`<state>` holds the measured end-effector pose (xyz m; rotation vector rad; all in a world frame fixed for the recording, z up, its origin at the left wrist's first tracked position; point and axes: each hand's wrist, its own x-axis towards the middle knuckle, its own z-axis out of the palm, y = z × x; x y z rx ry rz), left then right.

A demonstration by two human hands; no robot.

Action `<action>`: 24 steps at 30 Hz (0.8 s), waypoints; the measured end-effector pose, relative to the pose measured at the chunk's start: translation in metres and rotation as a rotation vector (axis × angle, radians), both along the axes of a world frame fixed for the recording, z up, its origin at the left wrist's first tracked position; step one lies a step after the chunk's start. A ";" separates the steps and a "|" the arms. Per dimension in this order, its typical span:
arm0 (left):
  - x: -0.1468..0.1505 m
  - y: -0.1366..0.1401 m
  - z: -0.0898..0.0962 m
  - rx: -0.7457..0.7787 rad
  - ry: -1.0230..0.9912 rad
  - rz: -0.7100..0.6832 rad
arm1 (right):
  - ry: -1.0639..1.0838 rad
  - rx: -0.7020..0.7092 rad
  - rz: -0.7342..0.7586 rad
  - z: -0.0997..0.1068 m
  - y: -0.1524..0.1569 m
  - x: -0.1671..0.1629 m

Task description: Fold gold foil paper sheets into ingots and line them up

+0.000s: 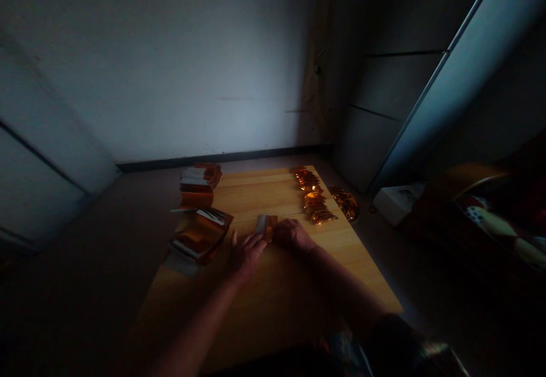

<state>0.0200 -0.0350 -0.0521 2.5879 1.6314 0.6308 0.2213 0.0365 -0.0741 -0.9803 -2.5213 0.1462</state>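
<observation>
A small sheet of foil paper (268, 223), part pale grey and part copper-orange, lies in the middle of the wooden table (256, 189). My left hand (247, 253) rests on its near left side, fingers stretched out and thumb apart. At its right edge my right hand (293, 235) is closed, with the fingertips pinching the paper; the exact grip is partly hidden. To the left lie a stack of copper-coloured foil sheets (200, 235) and, behind it, another stack (197, 198) with white and orange layers. A row of shiny folded foil pieces (314, 198) runs along the table's right side.
On the floor past the right edge sits a heap of shiny foil pieces (346, 204). Further right are a white box (394, 202) and dark furniture with items on it. A wall (213, 81) stands behind the table. The room is dim.
</observation>
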 end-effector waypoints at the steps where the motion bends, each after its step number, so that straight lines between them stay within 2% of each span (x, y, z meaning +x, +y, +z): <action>1: -0.001 0.000 0.000 -0.008 0.005 -0.002 | 0.005 -0.010 -0.011 0.000 0.001 -0.001; 10: -0.010 0.000 -0.002 -0.101 -0.005 -0.024 | -0.116 -0.062 -0.138 0.006 0.005 -0.017; 16: -0.015 0.002 -0.006 -0.077 0.012 -0.064 | -0.150 -0.031 -0.177 0.005 0.002 -0.025; 24: -0.014 -0.002 -0.011 -0.031 0.003 -0.034 | -0.143 -0.012 -0.225 -0.003 0.003 -0.029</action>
